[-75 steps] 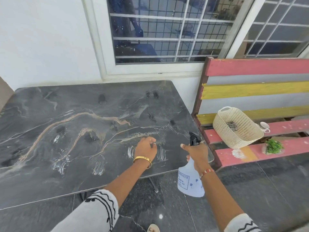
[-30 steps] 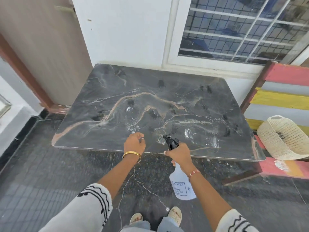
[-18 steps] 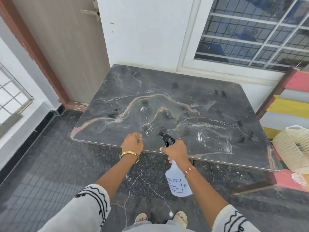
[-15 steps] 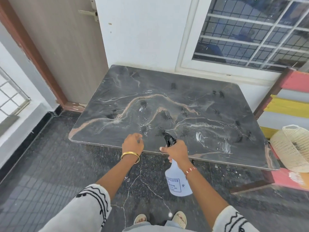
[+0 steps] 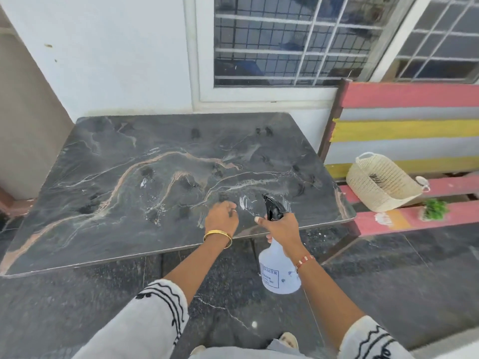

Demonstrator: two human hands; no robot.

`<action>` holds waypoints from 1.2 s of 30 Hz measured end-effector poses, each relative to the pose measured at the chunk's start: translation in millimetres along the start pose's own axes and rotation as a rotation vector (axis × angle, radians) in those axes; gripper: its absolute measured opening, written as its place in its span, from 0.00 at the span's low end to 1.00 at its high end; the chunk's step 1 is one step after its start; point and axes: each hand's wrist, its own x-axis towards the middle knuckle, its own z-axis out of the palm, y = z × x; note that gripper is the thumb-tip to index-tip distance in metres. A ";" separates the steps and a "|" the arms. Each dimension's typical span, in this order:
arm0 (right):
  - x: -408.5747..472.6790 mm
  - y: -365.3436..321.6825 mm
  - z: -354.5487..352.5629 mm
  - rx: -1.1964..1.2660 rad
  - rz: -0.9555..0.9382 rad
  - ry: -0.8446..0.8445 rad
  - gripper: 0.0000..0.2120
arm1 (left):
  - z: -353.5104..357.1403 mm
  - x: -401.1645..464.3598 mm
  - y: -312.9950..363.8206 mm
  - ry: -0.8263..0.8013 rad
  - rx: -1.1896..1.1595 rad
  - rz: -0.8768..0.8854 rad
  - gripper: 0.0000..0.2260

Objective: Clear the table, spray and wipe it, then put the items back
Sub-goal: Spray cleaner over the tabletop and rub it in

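1. We see the table [image 5: 108, 203], a dark marbled slab against the white wall, with wet streaks [image 5: 246, 203] near its front edge.
2. Our right hand [image 5: 281, 226] grips the neck of the spray bottle [image 5: 278, 273], fingers curled round it below the black nozzle [image 5: 272, 209]; the bottle hangs just off the table's front edge, over the floor.
3. Our left hand [image 5: 221, 218] rests over the table near that edge, fingers curled in; we cannot tell whether it holds anything. A gold bangle [image 5: 217, 235] sits on that wrist.
4. Right of the table stands a striped bench [image 5: 414, 130], carrying a tipped basket [image 5: 381, 185] and, near it, a small green plant [image 5: 435, 209].
5. A barred window [image 5: 285, 40] sits behind the table.
6. The bottle's label [image 5: 269, 277] carries blue print, partly hidden; we read only "ERAYER".
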 end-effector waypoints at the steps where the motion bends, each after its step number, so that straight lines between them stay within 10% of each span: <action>1: 4.7 2.8 -13.6 0.012 -0.005 0.026 0.11 | 13.6 1.1 10.5 -0.016 -0.002 0.011 0.10; 16: 80.8 29.8 -257.8 0.383 -0.108 0.354 0.07 | 245.3 -2.9 201.2 -0.275 0.027 0.219 0.12; 36: 275.5 79.0 -468.9 0.015 -0.080 0.617 0.10 | 458.6 120.3 372.1 -0.493 -0.010 0.249 0.13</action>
